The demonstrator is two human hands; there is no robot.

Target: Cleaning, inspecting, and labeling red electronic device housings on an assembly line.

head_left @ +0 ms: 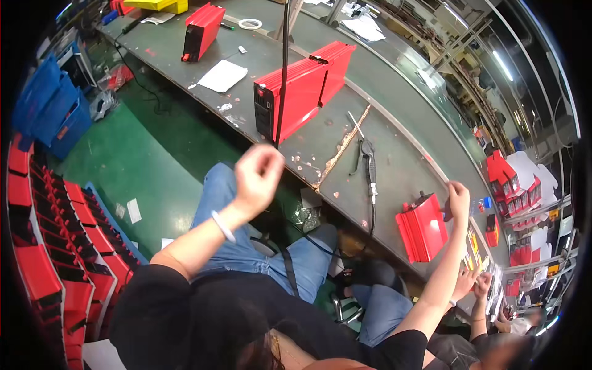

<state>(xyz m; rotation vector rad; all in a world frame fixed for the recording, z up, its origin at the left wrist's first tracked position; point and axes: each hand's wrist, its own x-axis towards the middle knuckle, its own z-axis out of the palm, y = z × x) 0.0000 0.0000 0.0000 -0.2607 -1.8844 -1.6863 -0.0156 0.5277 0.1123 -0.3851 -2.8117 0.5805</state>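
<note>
My left hand (pixel 260 176) is raised over my lap at the bench's near edge, its fingers curled and the thumb meeting them. Whatever they may hold cannot be made out. A thin black cord (pixel 284 68) hangs down close to its fingertips, in front of a large red metal-cased unit (pixel 300 91) with a black end panel. My right hand (pixel 457 198) is stretched out to the right, fingers closed, beside a smaller red finned unit (pixel 423 229); its grip is too small to read. Between my hands lies a black air blow gun (pixel 369 163) with a metal nozzle.
Another red unit (pixel 203 32), white paper (pixel 222 76) and a tape roll (pixel 250 24) are on the grey bench (pixel 246 117). Co-worker's hands (pixel 473 285) work at right. Blue bins (pixel 58 114) and stacked red units (pixel 43 259) stand on the floor at left.
</note>
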